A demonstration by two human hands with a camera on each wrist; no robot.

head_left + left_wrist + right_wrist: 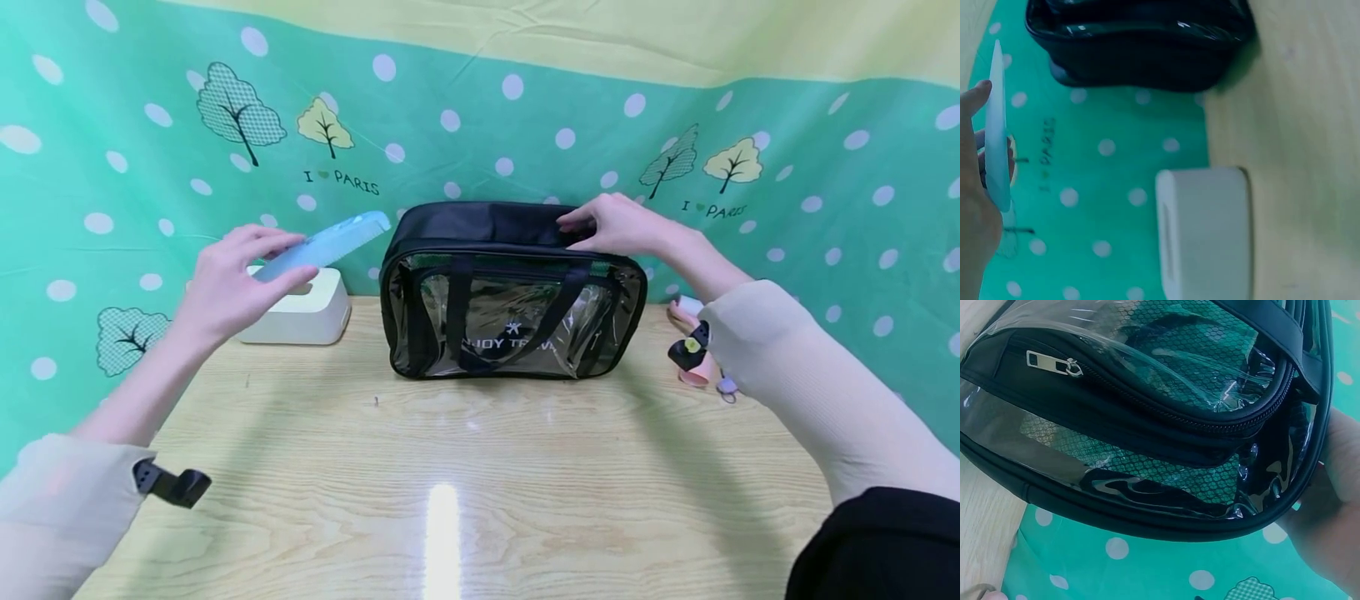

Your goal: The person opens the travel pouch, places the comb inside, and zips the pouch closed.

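Note:
My left hand (228,279) pinches a light blue comb (326,244) between thumb and fingers, raised above the table to the left of the bag. The left wrist view shows the comb (997,134) nearly edge-on. A black travel toiletry bag (517,296) with a clear front, two black handles and white lettering stands upright at the back of the table. My right hand (622,225) grips its top at the right end, thumb near the front edge and fingers over the top. A zipper pull (1047,362) shows on the bag's pocket in the right wrist view; the fingertips are hidden there.
A white box (300,312) with rounded corners stands left of the bag. Several small pink and purple items (697,373) lie to the right, partly hidden by my right wrist. A green dotted cloth (450,83) hangs behind the wooden table (337,483).

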